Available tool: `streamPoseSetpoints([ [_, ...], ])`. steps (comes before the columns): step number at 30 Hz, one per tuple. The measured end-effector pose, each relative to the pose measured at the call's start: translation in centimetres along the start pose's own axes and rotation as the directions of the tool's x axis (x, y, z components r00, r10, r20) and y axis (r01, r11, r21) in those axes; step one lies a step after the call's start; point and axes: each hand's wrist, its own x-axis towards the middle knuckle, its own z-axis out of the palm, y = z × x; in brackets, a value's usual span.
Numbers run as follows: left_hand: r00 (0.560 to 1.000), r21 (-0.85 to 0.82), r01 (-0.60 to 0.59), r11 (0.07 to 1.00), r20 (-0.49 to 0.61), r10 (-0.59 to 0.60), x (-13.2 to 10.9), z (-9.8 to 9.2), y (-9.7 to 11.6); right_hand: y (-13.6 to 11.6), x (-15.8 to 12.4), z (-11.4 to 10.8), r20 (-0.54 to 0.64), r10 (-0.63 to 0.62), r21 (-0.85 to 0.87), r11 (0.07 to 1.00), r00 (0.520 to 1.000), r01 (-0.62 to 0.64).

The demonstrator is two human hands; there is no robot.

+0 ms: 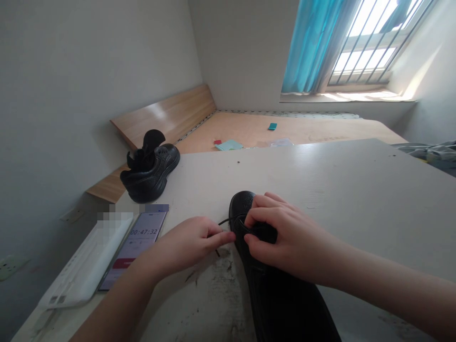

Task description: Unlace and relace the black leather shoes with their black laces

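A black leather shoe (281, 304) lies on the white table in front of me, its toe pointing away. My right hand (285, 228) rests over the lacing area, thumb and fingers curled at the eyelets; what its fingertips pinch is mostly hidden. A thin black shoelace (225, 221) comes out at the shoe's left side. My left hand (199, 237) is closed beside the shoe, thumb and forefinger pinched together against its left edge, with a dark lace end showing just below the fingers.
The matching black shoe (151, 171) stands at the table's far left, tongue raised. A phone (137, 247) showing a timer and a white power strip (89, 259) lie at left. Behind the white table (285, 175) is a wooden bed board (249, 123) with small papers.
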Motion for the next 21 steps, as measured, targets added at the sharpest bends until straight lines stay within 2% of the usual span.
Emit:
streamPoseSetpoints([
  [5,0.982,-0.24,-0.138,0.961,-0.162,0.1,0.8,0.5,0.0,0.2,-0.1,-0.1,0.012,0.007,0.023,1.0,1.0,-0.007],
  [7,0.965,-0.231,-0.146,0.962,-0.247,0.087,0.7,0.8,0.2,0.2,0.0,-0.3,0.035,0.012,0.051,0.999,0.999,-0.013],
  [9,0.923,-0.163,-0.122,0.979,-0.381,0.051,0.2,1.0,0.5,0.3,0.1,-0.5,0.059,0.013,0.086,0.996,0.998,-0.018],
  [11,0.894,-0.096,-0.118,0.988,-0.443,0.064,-0.4,1.2,1.0,0.3,0.1,-0.7,0.074,0.014,0.116,0.993,0.997,-0.023],
  [16,0.927,-0.035,-0.175,0.984,-0.344,0.153,-1.5,1.0,2.6,0.2,0.2,-0.9,0.08,0.023,0.13,0.991,0.997,-0.033],
  [21,0.955,0.006,-0.185,0.983,-0.237,0.181,-1.8,0.7,2.6,0.4,0.2,-1.1,0.087,-0.005,0.145,0.989,0.996,-0.007],
])
